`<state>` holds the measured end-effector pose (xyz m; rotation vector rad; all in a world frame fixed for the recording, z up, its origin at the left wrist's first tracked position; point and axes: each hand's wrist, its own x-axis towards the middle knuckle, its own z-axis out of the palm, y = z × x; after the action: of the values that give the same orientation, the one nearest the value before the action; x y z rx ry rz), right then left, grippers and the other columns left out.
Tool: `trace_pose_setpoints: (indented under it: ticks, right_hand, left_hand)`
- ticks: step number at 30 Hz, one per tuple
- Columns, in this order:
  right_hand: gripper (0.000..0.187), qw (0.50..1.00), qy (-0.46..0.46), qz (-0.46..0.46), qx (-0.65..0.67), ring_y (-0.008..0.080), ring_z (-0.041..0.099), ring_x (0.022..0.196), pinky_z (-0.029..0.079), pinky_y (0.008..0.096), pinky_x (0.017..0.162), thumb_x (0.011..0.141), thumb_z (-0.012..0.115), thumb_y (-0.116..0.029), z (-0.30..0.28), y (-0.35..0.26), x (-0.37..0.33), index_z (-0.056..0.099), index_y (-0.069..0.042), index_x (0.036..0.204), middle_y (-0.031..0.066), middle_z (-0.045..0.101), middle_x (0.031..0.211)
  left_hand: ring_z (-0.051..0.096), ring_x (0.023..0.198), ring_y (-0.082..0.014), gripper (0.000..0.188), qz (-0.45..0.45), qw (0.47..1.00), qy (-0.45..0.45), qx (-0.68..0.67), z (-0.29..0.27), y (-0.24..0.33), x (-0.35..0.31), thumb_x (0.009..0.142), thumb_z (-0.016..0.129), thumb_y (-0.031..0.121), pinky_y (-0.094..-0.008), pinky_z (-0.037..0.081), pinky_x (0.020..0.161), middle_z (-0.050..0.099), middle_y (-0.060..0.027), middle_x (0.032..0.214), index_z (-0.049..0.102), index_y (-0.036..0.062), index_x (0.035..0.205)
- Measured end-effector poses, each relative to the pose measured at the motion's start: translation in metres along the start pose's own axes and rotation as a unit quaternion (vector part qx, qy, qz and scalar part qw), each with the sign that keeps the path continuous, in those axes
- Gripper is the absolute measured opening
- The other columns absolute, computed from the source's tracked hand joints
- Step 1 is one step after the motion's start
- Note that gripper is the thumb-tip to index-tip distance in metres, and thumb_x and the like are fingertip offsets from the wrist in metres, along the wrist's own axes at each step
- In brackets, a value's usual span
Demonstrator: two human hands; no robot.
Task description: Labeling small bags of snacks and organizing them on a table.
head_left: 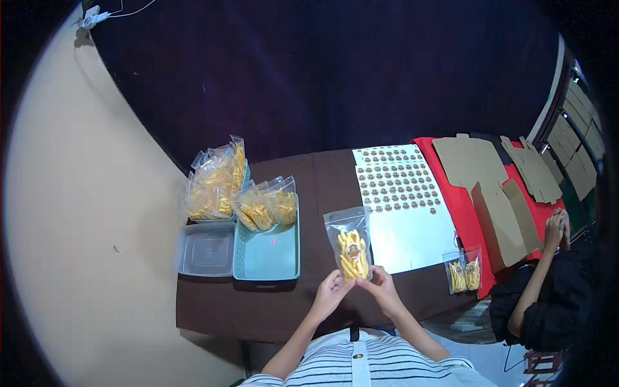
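Head view. The contents of the clear pouch (pixel 350 248) are partly masked by a round orange-and-brown label stuck on its front; the print on it is too small to resolve. The fingertips of both hands hide the pouch's lower edge. The left hand (pixel 330 293) pinches the bottom left corner, and the right hand (pixel 382 288) pinches the bottom right corner, so both are closed on the pouch, which stands upright above the near edge of the brown table (pixel 322 187). It holds yellow stick-shaped snacks.

The person's forearms enter from the lower edge, cut off by the frame. A second person at the far right is largely lost in shadow (only raised hands show).

Left of the pouch: a teal tray (pixel 269 251) holding further filled pouches, a clear lidded box (pixel 206 250) beside it, and a stack of filled bags (pixel 216 184) behind. Right of the pouch: a sticker sheet (pixel 403 187) with rows of round brown labels, two small filled pouches (pixel 464 271), and flat cardboard blanks (pixel 500 193) on red cloth.
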<state>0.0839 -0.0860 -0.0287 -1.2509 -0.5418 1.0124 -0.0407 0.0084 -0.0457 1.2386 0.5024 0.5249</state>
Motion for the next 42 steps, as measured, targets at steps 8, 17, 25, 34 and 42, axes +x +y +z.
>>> trace_pose_setpoints:
  ticks: [8,17,25,34,42]
  right_hand:
    - [0.047,0.949,0.314,-0.009,0.03,0.015,0.056,0.076,0.047,0.0254,0.063,0.079,0.062,-0.01,-0.134,0.086,0.01,0.031,-0.01,0.114,0.0091,0.053,0.092]
    - [0.042,0.815,0.57,0.035,-0.097,0.0095,0.051,0.068,0.041,0.0221,0.054,0.071,0.064,-0.013,-0.28,0.156,-0.056,0.039,-0.009,0.105,0.004,0.051,0.083]
    - [0.053,0.743,0.659,0.042,-0.106,0.0217,0.053,0.083,0.042,0.0312,0.076,0.07,0.066,-0.01,-0.241,0.13,-0.043,0.029,-0.001,0.108,0.0166,0.054,0.095]
    - [0.064,0.742,0.655,0.083,-0.117,0.0263,0.049,0.096,0.037,0.0351,0.087,0.07,0.065,-0.013,-0.248,0.129,-0.046,0.026,0.0,0.119,0.0203,0.05,0.105]
    - [0.067,0.728,0.682,0.024,-0.067,0.0256,0.045,0.1,0.038,0.0349,0.088,0.074,0.065,-0.021,-0.25,0.139,-0.043,0.024,0.006,0.12,0.0195,0.041,0.112]
  left_hand:
    - [0.056,0.098,-0.0185,0.035,-0.001,0.995,0.081,0.061,-0.031,-0.013,0.016,0.086,0.054,0.011,-0.0261,0.043,0.086,0.055,-0.0156,0.11,0.042,-0.0032,0.116]
    - [0.056,0.094,-0.0159,0.031,-0.024,0.984,0.146,0.102,-0.066,-0.018,0.012,0.09,0.047,0.014,-0.0267,0.043,0.086,0.055,-0.0134,0.108,0.044,-0.0031,0.115]
    - [0.056,0.092,-0.0134,0.026,0.005,0.981,0.16,0.109,-0.072,-0.013,0.031,0.088,0.049,0.009,-0.0238,0.044,0.083,0.057,-0.0115,0.101,0.047,-0.0042,0.111]
    - [0.054,0.094,-0.0141,0.029,0.085,0.946,0.215,0.228,-0.112,-0.015,0.065,0.084,0.053,0.007,-0.0258,0.045,0.08,0.056,-0.0089,0.105,0.048,-0.0012,0.111]
    - [0.05,0.104,-0.031,0.049,0.119,0.875,0.266,0.387,-0.137,0.015,0.109,0.081,0.054,0.007,-0.0377,0.043,0.085,0.037,-0.0194,0.127,0.035,0.0021,0.125]
